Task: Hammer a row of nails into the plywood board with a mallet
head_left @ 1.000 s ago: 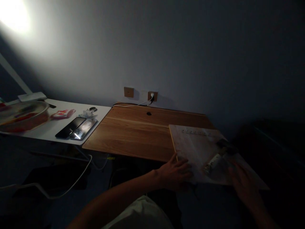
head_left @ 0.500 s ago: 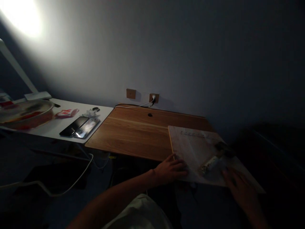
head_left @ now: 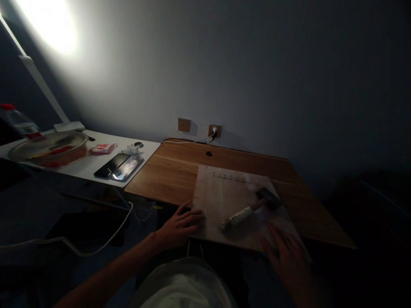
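Note:
A pale flat board (head_left: 208, 196) lies on the brown wooden table, its near edge jutting past the table's front. My left hand (head_left: 180, 226) grips the board's near left corner, fingers over the top and thumb along the side. At the near right part of the board rests my right hand (head_left: 284, 254), fingers stretched out and spread, holding nothing. Between the hands a hammer (head_left: 239, 217) with a dark head and a white-wrapped handle lies diagonally on the board. A row of small dark nails or dots (head_left: 236, 176) runs along the board's far side.
The wooden table (head_left: 173, 171) adjoins a white table (head_left: 93, 169) bearing two phones (head_left: 120, 166), a red-white packet (head_left: 103, 148), a large bowl (head_left: 51, 149), a bottle (head_left: 22, 122) and a lamp (head_left: 43, 85). Cables run to a wall socket (head_left: 215, 130).
The board has slid left across the wooden table with the hammer on it, and both hands have moved left with it. The camera view has shifted slightly.

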